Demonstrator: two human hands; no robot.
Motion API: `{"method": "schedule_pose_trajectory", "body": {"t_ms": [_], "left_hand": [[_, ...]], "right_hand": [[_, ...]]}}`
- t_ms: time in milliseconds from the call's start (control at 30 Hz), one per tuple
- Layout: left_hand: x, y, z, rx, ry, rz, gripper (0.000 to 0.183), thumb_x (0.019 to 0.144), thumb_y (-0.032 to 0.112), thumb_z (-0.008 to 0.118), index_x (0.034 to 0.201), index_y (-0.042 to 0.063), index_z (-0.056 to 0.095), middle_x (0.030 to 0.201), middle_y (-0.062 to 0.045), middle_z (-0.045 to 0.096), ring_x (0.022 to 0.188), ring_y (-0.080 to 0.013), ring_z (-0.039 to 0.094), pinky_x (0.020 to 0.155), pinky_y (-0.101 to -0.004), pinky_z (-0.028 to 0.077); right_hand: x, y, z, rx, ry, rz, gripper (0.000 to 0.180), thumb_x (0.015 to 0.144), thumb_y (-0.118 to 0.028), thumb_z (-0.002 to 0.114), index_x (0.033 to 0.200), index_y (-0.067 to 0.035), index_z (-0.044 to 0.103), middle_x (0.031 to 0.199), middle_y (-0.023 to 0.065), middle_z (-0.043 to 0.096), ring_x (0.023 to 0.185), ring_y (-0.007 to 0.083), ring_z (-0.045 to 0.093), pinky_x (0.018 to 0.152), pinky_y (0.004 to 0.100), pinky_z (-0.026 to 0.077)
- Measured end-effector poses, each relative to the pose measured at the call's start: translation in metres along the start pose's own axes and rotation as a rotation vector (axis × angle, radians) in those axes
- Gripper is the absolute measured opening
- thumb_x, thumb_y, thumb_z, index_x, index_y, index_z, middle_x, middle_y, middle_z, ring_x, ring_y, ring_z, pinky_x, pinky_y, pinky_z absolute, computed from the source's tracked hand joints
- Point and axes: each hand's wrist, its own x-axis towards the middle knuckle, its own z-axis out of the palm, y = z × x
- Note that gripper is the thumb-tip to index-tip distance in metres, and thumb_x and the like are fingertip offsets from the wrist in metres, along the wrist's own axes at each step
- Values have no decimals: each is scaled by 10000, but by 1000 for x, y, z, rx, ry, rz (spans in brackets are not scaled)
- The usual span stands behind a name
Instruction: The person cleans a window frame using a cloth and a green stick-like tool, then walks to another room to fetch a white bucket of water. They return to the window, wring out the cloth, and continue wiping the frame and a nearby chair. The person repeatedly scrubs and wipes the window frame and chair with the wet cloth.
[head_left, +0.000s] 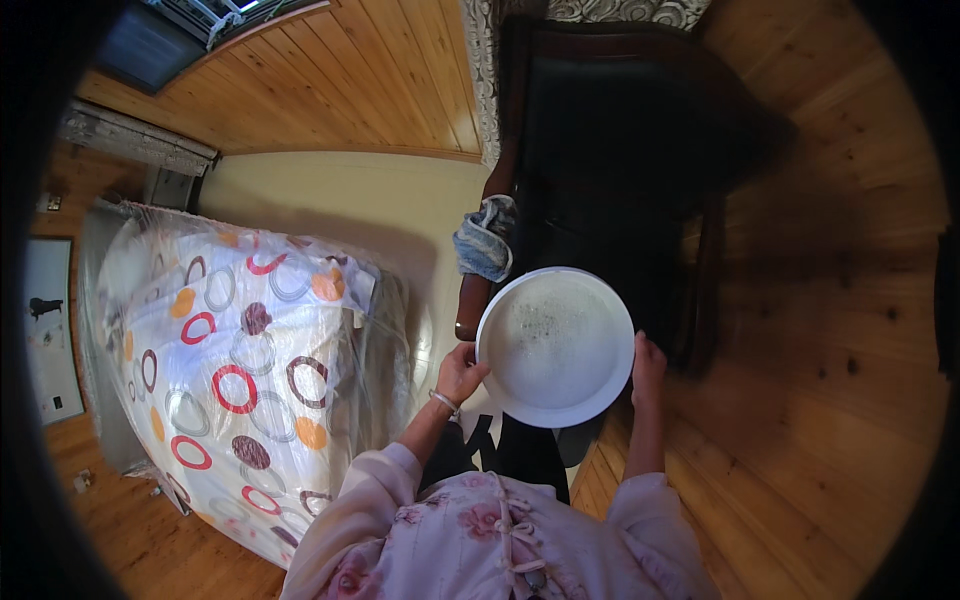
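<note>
A round white basin (556, 390) is held level in front of my body, with cloudy, sudsy water (559, 322) inside. My left hand (459, 373) grips its left rim, thumb on the edge. On the opposite side my right hand (648, 367) holds the right rim, its fingers partly hidden behind the wall. Just beyond the basin, a crumpled blue-grey cloth (484, 238) drapes over the dark wooden armrest (474, 296) of a black-seated armchair (600, 150).
To the left stands a bulky covered object under a circle-patterned cloth (232, 375) and clear plastic sheeting (382, 360). Wood-panelled walls (360, 90) rise ahead and to the right. Pale floor (315, 184) shows between the covered object and the chair. A window (225, 19) is at the upper left.
</note>
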Motion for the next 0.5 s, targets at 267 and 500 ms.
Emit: {"method": "schedule_pose_trajectory", "body": {"t_ms": [267,500], "left_hand": [[85,6,28,-36,44,-16,384,734,107,703,1090,-26,649,941,-131,720,848,-202,691,791,-332,550],[118,21,30,114,15,-106,383,736,102,700,1091,-29,642,945,-131,721,857,-206,690,791,-339,549]], "right_hand": [[90,6,12,-86,-9,-30,406,981,-404,579,826,-36,654,735,-39,569,660,74,472,600,282,404],[123,6,17,-126,-21,39,416,981,-390,559,856,-7,662,760,21,602,740,121,541,700,310,454]]}}
